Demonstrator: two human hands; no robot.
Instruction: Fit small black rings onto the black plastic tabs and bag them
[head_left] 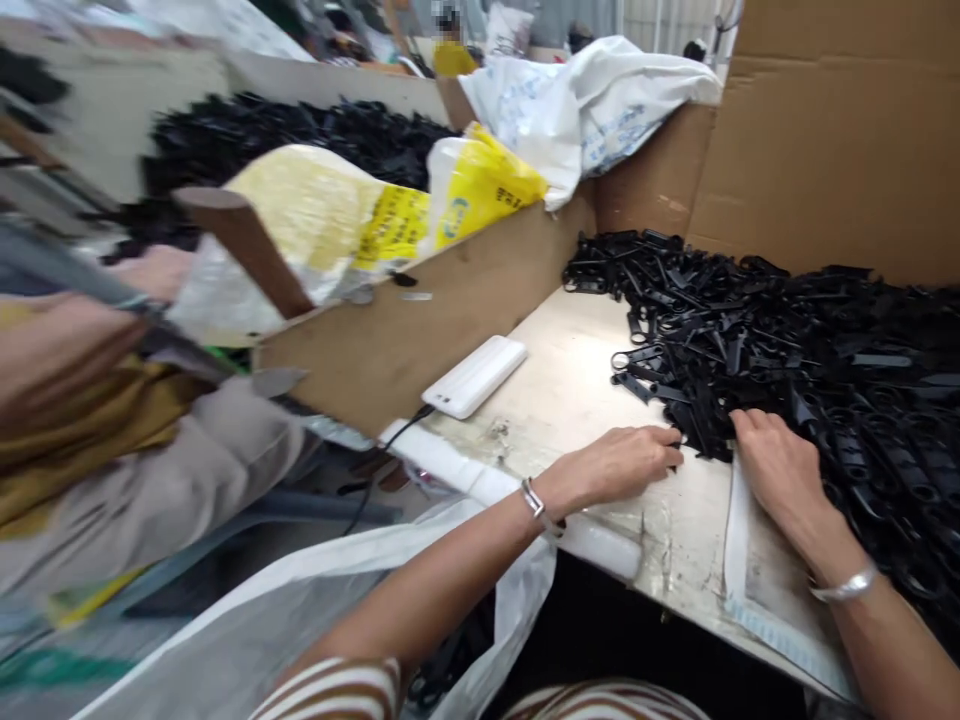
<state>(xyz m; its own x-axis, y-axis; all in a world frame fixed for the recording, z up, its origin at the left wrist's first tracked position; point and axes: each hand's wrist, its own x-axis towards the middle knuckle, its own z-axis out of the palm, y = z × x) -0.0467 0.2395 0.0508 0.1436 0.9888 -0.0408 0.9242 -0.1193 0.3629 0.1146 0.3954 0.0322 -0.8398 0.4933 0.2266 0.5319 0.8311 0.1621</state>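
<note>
A large heap of black plastic parts (720, 310) covers the right and back of the light worktop (570, 400). At the heap's front edge, my left hand (626, 462) has its fingers pressed together around a small dark piece, most of it hidden. Just to its right, my right hand (772, 455) rests with curled fingertips against the black parts; whatever it may hold is hidden. Under my right wrist lies a white strip with a clear plastic sheet (780, 610). Each wrist wears a silver bracelet.
A white power bank or phone (476, 376) with a black cable lies left, beside a wooden divider (450, 290). A white bag (420, 570) hangs below the front edge. Another person's arm (67, 350) and leg are at the left. Cardboard (832, 140) stands behind the heap.
</note>
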